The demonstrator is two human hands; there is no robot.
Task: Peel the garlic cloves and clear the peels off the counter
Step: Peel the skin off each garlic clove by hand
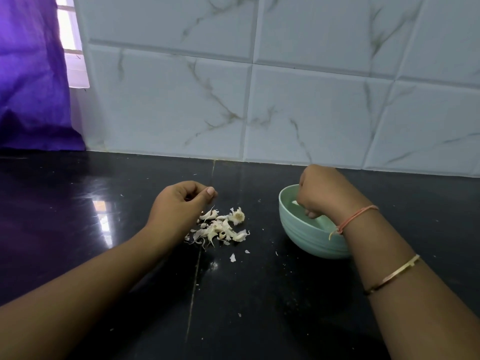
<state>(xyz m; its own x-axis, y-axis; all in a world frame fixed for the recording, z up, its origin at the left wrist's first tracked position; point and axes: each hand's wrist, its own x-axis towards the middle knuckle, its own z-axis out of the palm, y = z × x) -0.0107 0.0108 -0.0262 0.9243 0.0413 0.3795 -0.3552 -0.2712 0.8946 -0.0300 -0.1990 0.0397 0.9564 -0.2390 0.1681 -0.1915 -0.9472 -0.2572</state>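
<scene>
Garlic peels [220, 228], a papery white heap, sit on the glossy black stone counter [78, 229], with one stray flake [232, 258] nearer. Left hand [179, 203] is just beside them, loosely curled, nothing visibly held. Right hand [322, 193] dips curled fingers into the mint-green ribbed bowl [309, 245], grip hidden. A white clove bit [294, 202] shows inside. Peeling looks about done, so next up is gathering the scraps.

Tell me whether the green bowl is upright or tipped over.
Upright. The green bowl sits on its base on the black counter, opening upward, with the right hand reaching down into it.
</scene>
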